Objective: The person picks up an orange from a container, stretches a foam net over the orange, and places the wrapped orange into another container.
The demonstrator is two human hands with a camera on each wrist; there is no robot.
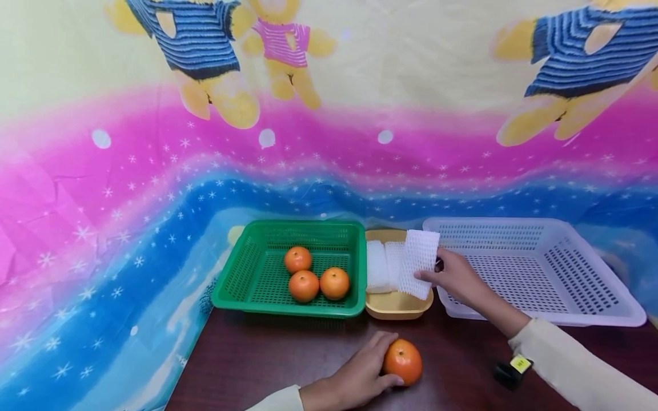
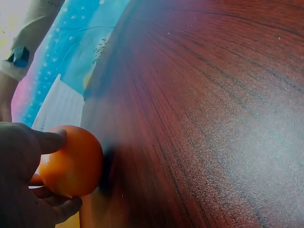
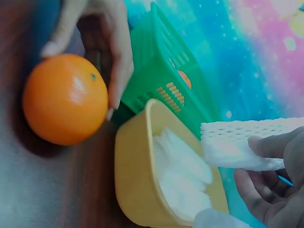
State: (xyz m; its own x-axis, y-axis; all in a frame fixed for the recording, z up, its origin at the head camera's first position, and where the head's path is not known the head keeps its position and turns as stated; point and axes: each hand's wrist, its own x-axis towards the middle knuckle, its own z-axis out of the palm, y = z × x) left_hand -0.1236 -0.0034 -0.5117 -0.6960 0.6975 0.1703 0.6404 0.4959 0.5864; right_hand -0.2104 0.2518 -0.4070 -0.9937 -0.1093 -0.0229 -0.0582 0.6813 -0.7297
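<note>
On the dark wooden table, my left hand (image 1: 363, 370) grips an orange (image 1: 403, 362) from its left side, thumb and fingers curled round it; the left wrist view shows the same orange (image 2: 73, 161) in that hold. My right hand (image 1: 456, 275) pinches a white foam net sleeve (image 1: 420, 262) above the yellow tub (image 1: 398, 308). Seen from the right wrist, the sleeve (image 3: 247, 145) is flat, held between thumb and fingers. More white foam sleeves (image 1: 380, 267) lie inside the tub.
A green basket (image 1: 288, 308) with three oranges (image 1: 304, 285) stands left of the tub. To the tub's right is a white plastic basket (image 1: 545, 317). A patterned cloth (image 1: 329, 148) hangs behind them all.
</note>
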